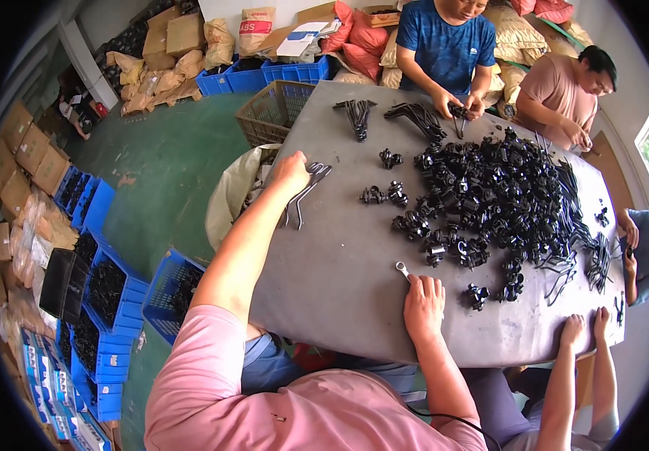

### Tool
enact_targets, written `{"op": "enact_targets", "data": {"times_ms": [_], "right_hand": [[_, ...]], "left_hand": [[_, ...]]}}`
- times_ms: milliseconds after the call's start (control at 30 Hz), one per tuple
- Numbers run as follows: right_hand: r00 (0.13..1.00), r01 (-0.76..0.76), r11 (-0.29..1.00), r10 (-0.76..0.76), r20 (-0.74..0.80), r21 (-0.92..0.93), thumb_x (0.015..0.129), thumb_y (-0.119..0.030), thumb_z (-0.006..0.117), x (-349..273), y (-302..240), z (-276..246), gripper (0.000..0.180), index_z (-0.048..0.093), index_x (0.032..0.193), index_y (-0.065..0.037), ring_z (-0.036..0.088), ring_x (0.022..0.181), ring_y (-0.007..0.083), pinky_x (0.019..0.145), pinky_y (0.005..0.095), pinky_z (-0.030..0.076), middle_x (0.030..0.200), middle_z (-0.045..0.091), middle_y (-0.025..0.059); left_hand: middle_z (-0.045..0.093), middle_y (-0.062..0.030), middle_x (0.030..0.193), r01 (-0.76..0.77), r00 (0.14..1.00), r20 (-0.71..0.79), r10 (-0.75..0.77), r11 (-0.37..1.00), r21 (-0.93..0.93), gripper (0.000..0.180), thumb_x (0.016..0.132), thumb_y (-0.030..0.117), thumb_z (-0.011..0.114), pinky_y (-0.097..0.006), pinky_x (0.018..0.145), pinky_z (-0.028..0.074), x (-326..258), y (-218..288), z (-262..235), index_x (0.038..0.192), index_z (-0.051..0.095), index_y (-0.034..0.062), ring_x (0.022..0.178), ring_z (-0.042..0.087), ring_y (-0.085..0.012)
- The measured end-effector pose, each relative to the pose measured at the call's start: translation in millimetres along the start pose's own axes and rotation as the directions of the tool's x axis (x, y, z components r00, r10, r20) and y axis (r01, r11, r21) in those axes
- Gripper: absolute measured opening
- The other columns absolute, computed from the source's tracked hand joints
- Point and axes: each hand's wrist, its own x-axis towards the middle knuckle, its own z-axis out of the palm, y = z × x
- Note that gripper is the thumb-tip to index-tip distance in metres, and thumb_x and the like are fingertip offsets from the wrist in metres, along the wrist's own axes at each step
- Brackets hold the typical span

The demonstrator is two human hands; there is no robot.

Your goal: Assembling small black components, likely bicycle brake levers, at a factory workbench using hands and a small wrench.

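Observation:
My left hand (292,173) is stretched out to the table's left edge, its fingers closed at several thin, bent black rods (311,188). The rods lie partly on the tabletop, and the hand hides some of their ends. Closer to me, my right hand (424,307) rests near the table's front edge, wrapped round a silver wrench (402,268) whose ring end sticks out past the fingers. A large heap of black clamp-like parts (482,195) lies to the right of both hands. Small clusters of the same parts (385,194) sit between my left hand and the heap.
Bundles of bent black rods (356,119) lie at the grey table's (324,293) far side. A plastic crate (275,113) and a pale sack (227,195) stand against its left side. Blue bins (114,293) line the floor. Co-workers (445,52) handle parts around the table.

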Motion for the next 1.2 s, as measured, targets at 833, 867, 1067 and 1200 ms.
{"op": "enact_targets", "data": {"times_ms": [833,867,1067,1200], "right_hand": [[0.983,-0.174,0.945,0.184,-0.010,0.278,0.084,-0.019,0.072,69.6,-0.3,-4.9,0.031,0.068,0.110,-0.002,0.067,0.100,0.0387,0.092,0.0453,0.055,0.106,0.067,0.0204],[0.980,-0.199,0.910,0.183,0.080,0.363,0.084,-0.020,0.072,69.0,-13.0,-3.8,0.031,0.071,0.109,-0.002,0.068,0.101,0.0382,0.093,0.0445,0.055,0.105,0.068,0.0207],[0.935,-0.235,0.842,0.060,0.349,0.486,0.094,-0.029,0.071,53.4,-51.3,18.5,0.035,0.074,0.116,-0.002,0.071,0.097,0.0329,0.090,0.0409,0.056,0.109,0.070,0.0191],[0.998,-0.067,0.932,0.063,0.024,0.356,0.098,-0.021,0.064,36.4,-40.3,21.4,0.020,0.071,0.103,-0.003,0.066,0.099,0.0394,0.087,0.0478,0.055,0.103,0.069,0.0182]], "left_hand": [[0.067,-0.0298,0.120,-0.154,0.968,0.127,0.216,0.912,-0.380,0.037,0.098,0.008,0.057,-0.050,0.100,0.051,-223.6,-44.4,-6.1,0.134,0.054,-0.0013,0.115,0.064,-0.0468],[0.066,-0.0294,0.122,-0.207,0.968,0.065,0.242,0.918,-0.338,0.037,0.098,0.007,0.057,-0.050,0.100,0.051,-221.1,-53.4,-1.5,0.134,0.054,-0.0012,0.115,0.063,-0.0466],[0.058,-0.0208,0.133,-0.498,0.860,-0.267,0.436,0.832,-0.245,0.053,0.086,0.008,0.071,-0.048,0.104,0.048,-241.9,4.8,-22.3,0.136,0.056,0.0039,0.121,0.059,-0.0403],[0.057,-0.0191,0.139,-0.725,0.689,-0.142,0.711,0.667,-0.175,0.063,0.083,0.005,0.066,-0.050,0.110,0.044,-256.0,42.3,-1.7,0.144,0.053,0.0089,0.126,0.057,-0.0380]]}}
